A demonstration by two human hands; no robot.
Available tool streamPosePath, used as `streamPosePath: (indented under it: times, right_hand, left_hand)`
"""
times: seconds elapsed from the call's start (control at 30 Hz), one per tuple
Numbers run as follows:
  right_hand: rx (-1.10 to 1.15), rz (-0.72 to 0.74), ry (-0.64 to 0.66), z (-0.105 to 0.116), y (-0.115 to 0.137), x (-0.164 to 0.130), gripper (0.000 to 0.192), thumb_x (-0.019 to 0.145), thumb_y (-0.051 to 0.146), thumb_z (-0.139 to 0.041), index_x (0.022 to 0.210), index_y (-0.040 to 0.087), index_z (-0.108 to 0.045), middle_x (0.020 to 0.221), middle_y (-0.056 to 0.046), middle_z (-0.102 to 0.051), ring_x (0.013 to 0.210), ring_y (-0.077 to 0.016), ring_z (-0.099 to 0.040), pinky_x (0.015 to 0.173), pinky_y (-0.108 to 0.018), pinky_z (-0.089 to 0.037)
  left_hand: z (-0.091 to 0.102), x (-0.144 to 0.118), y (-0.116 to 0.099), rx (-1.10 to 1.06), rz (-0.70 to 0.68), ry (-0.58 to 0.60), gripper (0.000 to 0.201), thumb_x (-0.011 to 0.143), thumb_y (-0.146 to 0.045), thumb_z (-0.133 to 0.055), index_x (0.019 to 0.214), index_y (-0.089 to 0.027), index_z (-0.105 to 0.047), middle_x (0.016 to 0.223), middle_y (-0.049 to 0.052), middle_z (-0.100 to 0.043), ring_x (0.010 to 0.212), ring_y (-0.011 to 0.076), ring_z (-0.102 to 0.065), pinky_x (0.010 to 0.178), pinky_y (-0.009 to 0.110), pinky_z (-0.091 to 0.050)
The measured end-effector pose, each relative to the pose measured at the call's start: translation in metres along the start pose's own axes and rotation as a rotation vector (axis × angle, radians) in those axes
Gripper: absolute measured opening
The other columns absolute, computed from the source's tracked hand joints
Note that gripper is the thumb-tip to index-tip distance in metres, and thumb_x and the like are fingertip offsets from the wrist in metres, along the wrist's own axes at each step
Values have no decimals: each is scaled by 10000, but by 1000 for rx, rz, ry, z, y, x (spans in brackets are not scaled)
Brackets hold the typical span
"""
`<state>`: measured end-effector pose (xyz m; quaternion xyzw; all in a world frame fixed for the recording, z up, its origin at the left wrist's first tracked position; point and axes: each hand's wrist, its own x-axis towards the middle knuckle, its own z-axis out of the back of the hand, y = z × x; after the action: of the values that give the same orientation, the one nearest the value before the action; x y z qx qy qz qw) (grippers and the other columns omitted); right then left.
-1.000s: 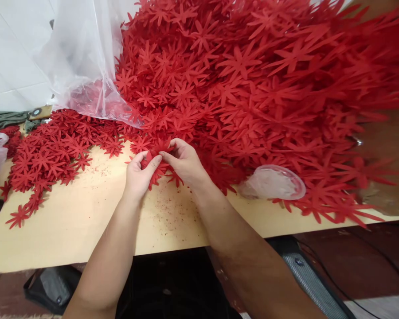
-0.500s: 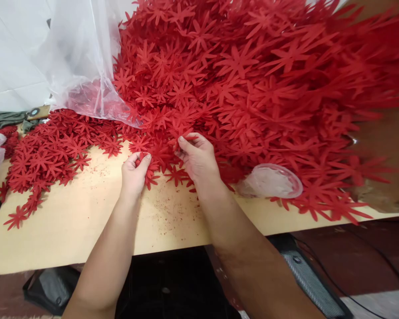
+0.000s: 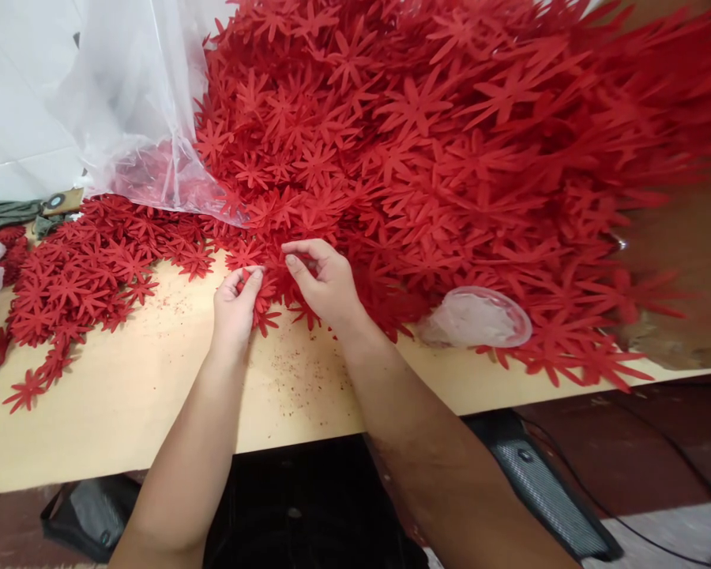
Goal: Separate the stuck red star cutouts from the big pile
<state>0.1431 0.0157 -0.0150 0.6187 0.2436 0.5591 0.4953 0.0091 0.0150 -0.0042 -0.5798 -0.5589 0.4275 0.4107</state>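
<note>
A huge heap of red star-shaped flower cutouts (image 3: 438, 142) covers most of the pale wooden table (image 3: 124, 395). My left hand (image 3: 234, 308) pinches a small stack of red cutouts (image 3: 265, 299) at the heap's near edge. My right hand (image 3: 325, 280) is beside it, thumb and fingers curled on cutouts at the edge of the heap; what it grips is partly hidden. A flatter spread of the same cutouts (image 3: 88, 269) lies to the left.
A clear plastic bag (image 3: 136, 103) holding more cutouts stands at the back left. A crumpled clear plastic piece (image 3: 479, 318) lies at the heap's front right. Red crumbs dot the table near my wrists. A dark chair and cables show below the table edge.
My right hand reached up into the heap half a second ago and has come back toward my left hand. The left hand shifted slightly left and up with its stack.
</note>
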Motion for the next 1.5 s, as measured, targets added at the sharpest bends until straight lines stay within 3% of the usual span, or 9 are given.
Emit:
streamPosePath:
  times: [0.13, 0.23, 0.33, 0.53, 0.67, 0.87, 1.13, 1.37, 1.5]
  right_hand:
    - [-44, -71, 6, 8, -7, 4, 170, 795, 217, -566, 926, 172, -666, 973, -101, -674, 899, -206, -645, 841, -397, -538]
    - [-205, -58, 156, 19, -11, 6, 219, 742, 141, -593, 934, 178, -692, 977, -94, -679, 941, -233, -631, 929, -455, -492]
    - [-304, 5, 289, 31, -12, 8, 268, 751, 110, -568, 960, 199, -711, 988, -80, -680, 1018, -245, -604, 1003, -480, -432]
    - [-105, -46, 252, 37, -4, 8, 232, 829, 346, -599, 992, 204, -685, 1008, -81, -663, 1000, -219, -618, 929, -415, -494]
    - [49, -138, 314, 21, 5, 2, 457, 722, 523, -703, 1017, 178, -653, 1050, -98, -652, 960, -210, -636, 897, -392, -520]
    - [293, -291, 433, 1, 14, -5, 404, 642, 511, -756, 830, 182, -616, 783, -11, -653, 695, -137, -613, 678, -297, -543]
    - [355, -332, 140, 1, 5, 2, 200, 657, 387, -688, 664, 211, -592, 663, 21, -636, 655, -128, -590, 669, -289, -532]
    - [415, -409, -129, 4, -9, 8, 320, 608, 455, -724, 675, 235, -502, 581, 52, -555, 515, -105, -499, 508, -257, -458]
    - [393, -395, -131, 0, -12, 7, 418, 606, 552, -731, 633, 231, -466, 521, 59, -468, 460, -86, -412, 443, -243, -374]
  left_hand:
    - [3, 3, -3, -25, -6, -39, 205, 721, -305, -723, 866, -177, -656, 721, -24, -666, 618, 63, -599, 651, 197, -489]
    - [5, 5, -4, 12, 39, -62, 266, 725, -259, -717, 963, -184, -625, 652, -51, -620, 482, 45, -519, 511, 184, -428]
    - [5, 6, -4, -11, 59, -66, 357, 690, -184, -730, 1019, -191, -593, 709, -51, -641, 474, 43, -521, 496, 188, -428]
    - [3, 6, -4, -35, 38, -48, 211, 659, -198, -757, 818, -166, -622, 680, -30, -660, 552, 62, -580, 594, 200, -491]
    - [0, 2, 0, 26, 26, 11, 229, 639, -255, -785, 775, -161, -626, 648, -36, -657, 555, 61, -578, 589, 192, -487]
    - [-4, -1, 9, 91, 18, 34, 336, 668, -448, -760, 692, -170, -572, 558, -59, -577, 509, 60, -532, 529, 186, -454]
    - [-7, -8, 6, 120, 90, 194, 344, 669, -437, -757, 804, -181, -569, 579, -41, -621, 448, 70, -512, 467, 203, -439]
    - [-5, -4, 3, 59, 45, 115, 320, 621, -388, -789, 740, -168, -591, 603, -34, -633, 525, 71, -566, 514, 186, -453]
    - [-5, -3, 4, 86, 58, 98, 276, 655, -362, -769, 744, -170, -592, 581, -41, -623, 504, 69, -557, 504, 186, -443]
